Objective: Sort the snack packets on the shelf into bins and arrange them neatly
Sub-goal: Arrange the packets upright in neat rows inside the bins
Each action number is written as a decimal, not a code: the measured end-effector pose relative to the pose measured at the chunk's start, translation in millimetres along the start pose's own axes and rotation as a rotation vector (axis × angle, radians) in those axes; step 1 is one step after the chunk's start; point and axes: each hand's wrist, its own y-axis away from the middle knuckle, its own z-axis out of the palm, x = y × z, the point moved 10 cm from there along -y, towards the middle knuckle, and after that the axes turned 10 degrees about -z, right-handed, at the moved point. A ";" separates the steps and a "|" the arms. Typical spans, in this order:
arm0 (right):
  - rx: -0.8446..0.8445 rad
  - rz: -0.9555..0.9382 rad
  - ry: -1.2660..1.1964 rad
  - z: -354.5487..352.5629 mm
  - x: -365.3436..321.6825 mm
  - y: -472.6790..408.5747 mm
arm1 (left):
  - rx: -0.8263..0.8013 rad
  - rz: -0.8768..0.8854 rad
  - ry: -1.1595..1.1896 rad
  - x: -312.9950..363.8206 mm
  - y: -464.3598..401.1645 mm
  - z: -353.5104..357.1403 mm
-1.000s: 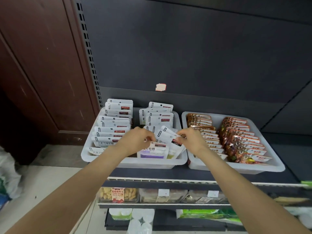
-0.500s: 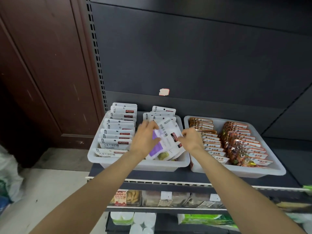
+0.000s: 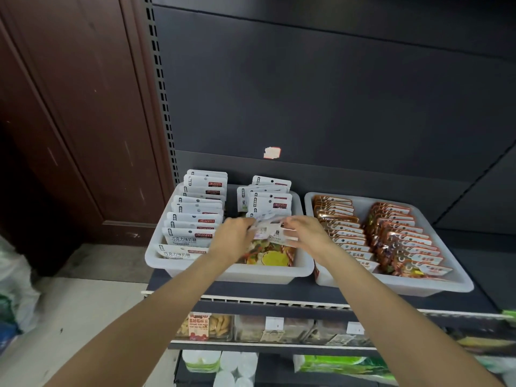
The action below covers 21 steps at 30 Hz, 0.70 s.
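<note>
Both hands (image 3: pixel 268 236) around white packets (image 3: pixel 269 229)

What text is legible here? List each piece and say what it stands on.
"ZIRANPEI": red tags on the white packets in the left bin.
"巧克力味奶糖": the front white packets of that row.
"石头糖", roughly: white strips on the orange packets in the right bin.
Too blurred: the packets held by both hands, the lower-shelf price tags, the red snack label.

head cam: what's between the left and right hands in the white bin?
In the head view, a bunch of white snack packets spans the gap between left hand and right hand, gripped at either end over the left bin.
</note>
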 end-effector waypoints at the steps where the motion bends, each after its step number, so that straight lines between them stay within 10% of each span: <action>1: 0.003 -0.049 0.195 -7.5 -0.8 -4.6 | 0.030 -0.030 0.056 -8.8 -2.0 -9.3; 21: -0.169 -0.316 0.623 -2.1 9.9 -3.3 | -0.285 -0.026 0.328 -21.5 11.8 4.7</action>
